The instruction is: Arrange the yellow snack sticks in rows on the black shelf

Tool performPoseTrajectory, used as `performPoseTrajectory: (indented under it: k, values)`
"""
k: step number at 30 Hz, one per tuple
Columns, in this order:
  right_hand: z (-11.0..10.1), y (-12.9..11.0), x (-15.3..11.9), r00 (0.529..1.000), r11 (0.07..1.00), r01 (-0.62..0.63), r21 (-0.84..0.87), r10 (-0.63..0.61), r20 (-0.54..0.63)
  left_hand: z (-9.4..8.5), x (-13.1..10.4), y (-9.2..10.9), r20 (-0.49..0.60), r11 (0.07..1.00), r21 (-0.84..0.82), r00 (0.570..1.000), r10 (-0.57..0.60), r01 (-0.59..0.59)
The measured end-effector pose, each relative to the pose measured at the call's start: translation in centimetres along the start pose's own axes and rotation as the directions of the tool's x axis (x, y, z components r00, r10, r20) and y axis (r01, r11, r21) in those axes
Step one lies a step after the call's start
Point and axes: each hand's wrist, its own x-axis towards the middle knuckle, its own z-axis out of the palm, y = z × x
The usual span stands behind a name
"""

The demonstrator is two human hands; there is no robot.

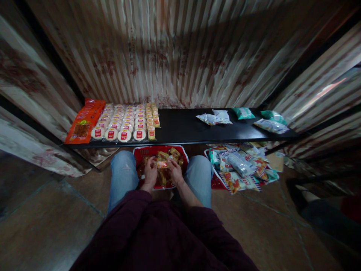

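Observation:
Between my knees stands a red plastic basket (185, 150) holding several small snacks in gold-yellow wrappers. Over it, my left hand (150, 172) and my right hand (175, 171) pinch the two ends of one wrapped snack (161, 164), which has a yellow and red label. Above the basket runs a black shelf (177, 130). On its left part lie rows of round white packaged cakes (125, 124), with columns of yellow-wrapped snacks (151, 122) at their right side. The exact kind of the held snack is too small to tell.
An orange packet (84, 122) lies at the shelf's left end. White snack bags (216, 117) and green bags (243, 113) rest on its right part. A second basket (218, 183), heaped with snack bags (239, 164), stands right of my knee. Another person's leg (324, 218) shows far right.

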Motion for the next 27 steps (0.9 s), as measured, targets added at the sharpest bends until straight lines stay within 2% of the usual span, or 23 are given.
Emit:
performPoseTrajectory:
  k: [2,4,11,16,27]
  values:
    - [-0.1,0.2,0.1,1.0,0.999,-0.008,0.032,0.008,-0.012,0.1,0.3,0.1,-0.031,0.987,-0.135,0.995,-0.092,0.087]
    - [0.0,0.3,0.1,1.0,0.998,-0.019,0.064,0.02,-0.013,0.3,0.4,0.2,-0.041,0.97,-0.214,0.991,-0.125,0.114]
    - [0.3,-0.1,-0.4,0.999,0.999,-0.024,0.032,0.024,0.029,0.8,0.0,0.7,0.009,0.957,-0.279,0.997,-0.077,0.076]
    - [0.5,-0.2,-0.7,0.994,0.998,-0.04,0.051,0.035,0.102,0.8,-0.2,1.0,0.024,0.969,-0.242,0.999,-0.035,0.04]
    - [0.7,-0.2,-0.8,0.986,0.992,-0.104,0.074,0.093,0.138,0.7,-0.5,1.3,0.029,0.992,-0.12,0.999,0.037,-0.034]
